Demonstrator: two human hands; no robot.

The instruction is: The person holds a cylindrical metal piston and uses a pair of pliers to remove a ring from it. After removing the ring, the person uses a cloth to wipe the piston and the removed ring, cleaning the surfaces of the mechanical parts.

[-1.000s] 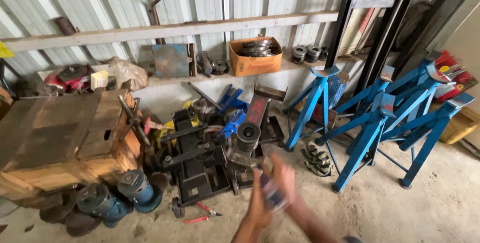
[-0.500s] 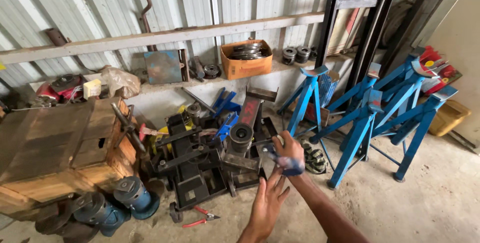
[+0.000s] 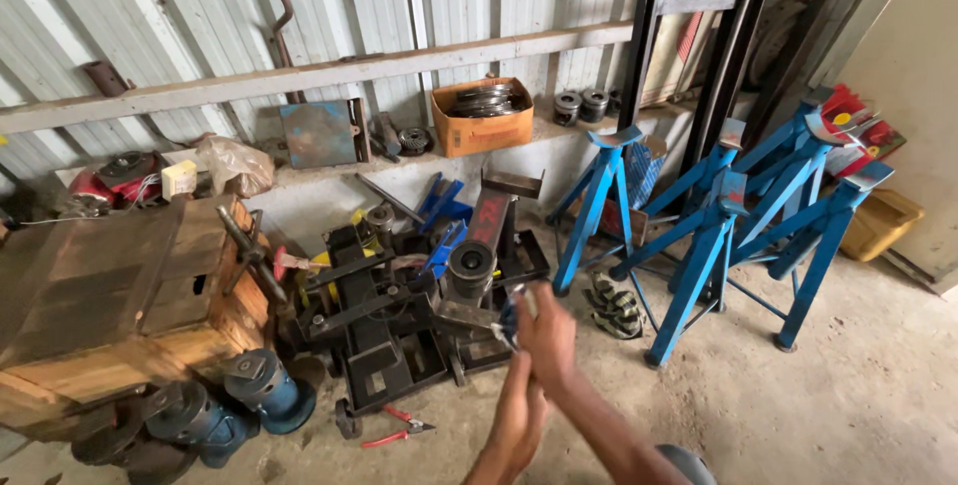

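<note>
My right hand (image 3: pixel 547 335) is raised in the lower middle of the view, closed around a small blue and metal object (image 3: pixel 511 309) that I cannot make out clearly. My left hand (image 3: pixel 517 421) sits just below it beside the right wrist, fingers stretched upward and holding nothing. Both hands hover over the concrete floor, in front of a heap of black metal machine parts (image 3: pixel 384 345) with a grey cylinder (image 3: pixel 471 267) on it.
Blue steel stands (image 3: pixel 718 236) crowd the right side, with a pair of sandals (image 3: pixel 611 307) at their feet. A wooden crate (image 3: pixel 120 295) and blue motors (image 3: pixel 261 391) lie left. Red pliers (image 3: pixel 399 431) lie on the floor. An orange box (image 3: pixel 487 128) sits on the wall ledge.
My right hand with the small object has stayed raised before the machine parts. My left hand has come up closer under it, and the view has shifted slightly.
</note>
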